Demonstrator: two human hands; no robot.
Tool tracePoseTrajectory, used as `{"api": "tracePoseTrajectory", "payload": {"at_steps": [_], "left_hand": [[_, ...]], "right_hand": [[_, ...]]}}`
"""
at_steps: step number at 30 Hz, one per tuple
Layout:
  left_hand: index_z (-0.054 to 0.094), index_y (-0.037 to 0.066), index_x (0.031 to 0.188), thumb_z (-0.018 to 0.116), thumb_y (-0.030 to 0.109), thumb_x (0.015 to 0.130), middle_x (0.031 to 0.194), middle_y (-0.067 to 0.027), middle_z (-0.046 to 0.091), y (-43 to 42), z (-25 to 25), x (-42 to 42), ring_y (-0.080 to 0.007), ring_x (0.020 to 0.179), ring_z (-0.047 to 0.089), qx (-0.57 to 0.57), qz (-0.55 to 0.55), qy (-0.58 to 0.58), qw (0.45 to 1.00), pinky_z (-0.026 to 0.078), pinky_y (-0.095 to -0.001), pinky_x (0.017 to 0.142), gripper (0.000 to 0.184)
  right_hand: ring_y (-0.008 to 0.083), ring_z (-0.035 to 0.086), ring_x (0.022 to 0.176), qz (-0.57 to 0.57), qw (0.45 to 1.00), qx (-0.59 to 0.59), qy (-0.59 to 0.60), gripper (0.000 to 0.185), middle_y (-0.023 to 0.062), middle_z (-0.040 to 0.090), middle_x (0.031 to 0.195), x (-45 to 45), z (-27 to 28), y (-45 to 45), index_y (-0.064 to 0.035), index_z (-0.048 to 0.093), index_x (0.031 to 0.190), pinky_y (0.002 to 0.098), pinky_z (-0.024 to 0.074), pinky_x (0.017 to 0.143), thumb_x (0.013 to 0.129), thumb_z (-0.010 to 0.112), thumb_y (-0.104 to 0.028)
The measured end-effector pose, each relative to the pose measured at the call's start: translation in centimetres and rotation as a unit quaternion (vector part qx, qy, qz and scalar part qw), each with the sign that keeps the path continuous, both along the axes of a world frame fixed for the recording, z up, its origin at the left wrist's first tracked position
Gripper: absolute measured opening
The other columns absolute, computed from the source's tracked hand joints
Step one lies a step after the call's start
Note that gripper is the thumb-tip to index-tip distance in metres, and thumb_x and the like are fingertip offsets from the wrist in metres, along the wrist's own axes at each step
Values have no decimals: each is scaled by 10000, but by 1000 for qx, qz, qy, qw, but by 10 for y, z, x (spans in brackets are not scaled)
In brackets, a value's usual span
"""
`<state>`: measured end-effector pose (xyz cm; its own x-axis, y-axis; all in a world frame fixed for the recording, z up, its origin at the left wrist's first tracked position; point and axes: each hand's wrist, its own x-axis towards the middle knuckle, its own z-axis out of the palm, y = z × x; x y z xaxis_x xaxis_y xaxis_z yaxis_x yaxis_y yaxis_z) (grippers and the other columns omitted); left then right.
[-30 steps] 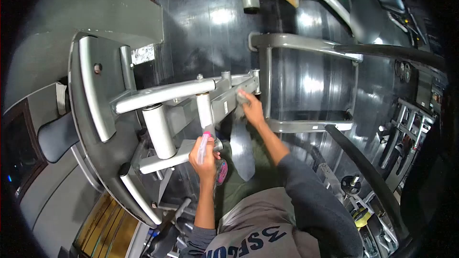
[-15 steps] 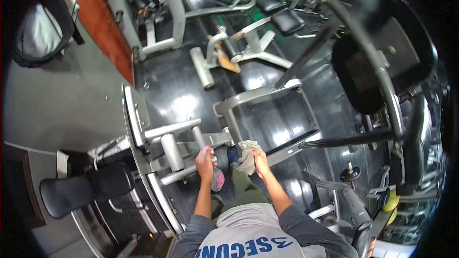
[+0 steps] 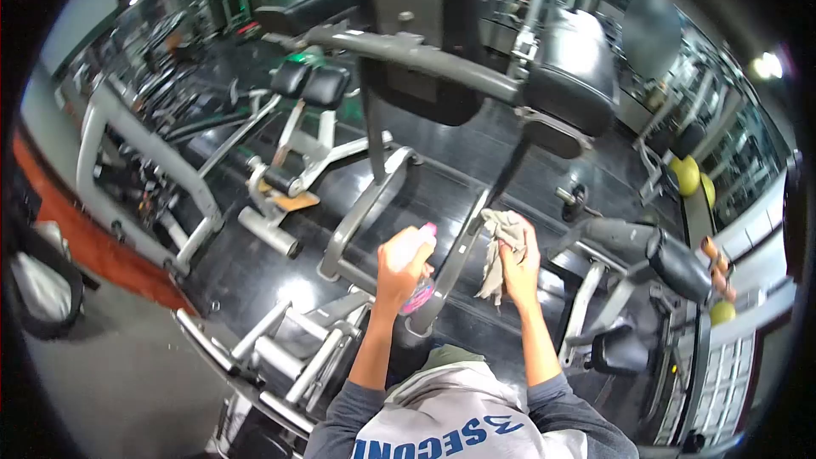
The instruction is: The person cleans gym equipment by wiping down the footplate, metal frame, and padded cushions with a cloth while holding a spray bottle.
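Observation:
My left hand (image 3: 403, 270) is closed around the neck of a spray bottle (image 3: 418, 296). The bottle has a pink nozzle tip and a pink label low on its clear body. A crumpled grey-beige cloth (image 3: 495, 257) is gripped in my right hand (image 3: 520, 263), with its loose end hanging down. Both hands are raised in front of me, apart from each other. Beyond them stands a gym machine with a grey metal frame (image 3: 463, 248) and a large black back pad (image 3: 425, 30); neither hand appears to touch it.
A black roller pad (image 3: 574, 68) tops the machine ahead. To the right stands another padded machine (image 3: 625, 242), with yellow balls (image 3: 685, 176) behind it. A white-framed machine (image 3: 293, 348) is close on my left. A bench (image 3: 310, 85) stands farther off on the dark floor.
My view has swung right and up towards the padded machine. Both hands have risen, still holding the spray bottle and the cloth.

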<state>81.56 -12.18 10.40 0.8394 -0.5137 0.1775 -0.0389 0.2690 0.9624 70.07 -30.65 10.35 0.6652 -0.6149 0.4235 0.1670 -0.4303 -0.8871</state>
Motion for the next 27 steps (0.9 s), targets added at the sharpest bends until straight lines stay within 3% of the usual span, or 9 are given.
{"api": "tracePoseTrajectory", "payload": {"at_steps": [6,9,11,15,20,23,25,27], "left_hand": [[634,-60,801,548,38,865,711,-88,604,-88,83,3,-122,473,581,-38,-53,-176,982,460,-247,441,145],[637,-76,825,540,29,861,690,-98,594,-122,92,10,-138,452,572,-66,-60,-148,985,460,-249,413,147],[620,-48,766,569,62,858,623,-65,567,-133,95,16,-109,429,537,-95,-84,-92,988,436,-245,408,151],[619,-68,773,545,48,862,676,-91,578,-139,94,26,-122,433,538,-124,-100,-97,982,438,-239,411,164],[621,-74,774,545,31,860,704,-99,587,-134,99,32,-134,450,553,-98,-117,-92,984,466,-250,446,155],[619,-75,773,544,29,864,721,-108,594,-134,98,44,-141,454,558,-104,-124,-80,984,475,-263,457,157],[613,-78,793,540,32,866,731,-113,598,-137,96,56,-145,454,558,-105,-141,-89,980,482,-268,464,151],[606,-80,818,544,41,871,738,-116,599,-139,92,69,-147,453,557,-136,-143,-30,980,493,-271,477,146]], "right_hand": [[202,629,1028,-121,982,-117,-82,432,138,655,1077,-49,53,-45,16,572,1152,312,478,915,728,648,52],[232,649,1014,-146,973,-149,-97,409,153,666,1083,-61,67,-57,19,626,1084,320,497,891,681,690,51],[271,663,996,-137,947,-277,-88,386,160,670,1077,-64,73,-69,7,660,1050,331,512,869,669,712,37],[280,674,960,-157,916,-357,-97,397,119,679,1062,-46,91,-83,-47,712,1024,339,534,827,631,709,13],[256,659,902,-205,887,-388,-143,453,66,678,1057,13,102,-93,-96,717,1051,344,541,765,605,701,-23],[221,617,843,-233,871,-423,-91,522,2,669,1089,48,96,-79,-158,700,1075,343,549,708,569,687,-31],[210,597,824,-168,902,-390,-82,555,-28,664,1107,70,91,-63,-186,695,1080,325,550,673,547,675,-33],[214,606,831,-195,902,-379,-67,567,-36,666,1111,77,86,-56,-188,699,1066,303,542,652,525,670,-19]]}}
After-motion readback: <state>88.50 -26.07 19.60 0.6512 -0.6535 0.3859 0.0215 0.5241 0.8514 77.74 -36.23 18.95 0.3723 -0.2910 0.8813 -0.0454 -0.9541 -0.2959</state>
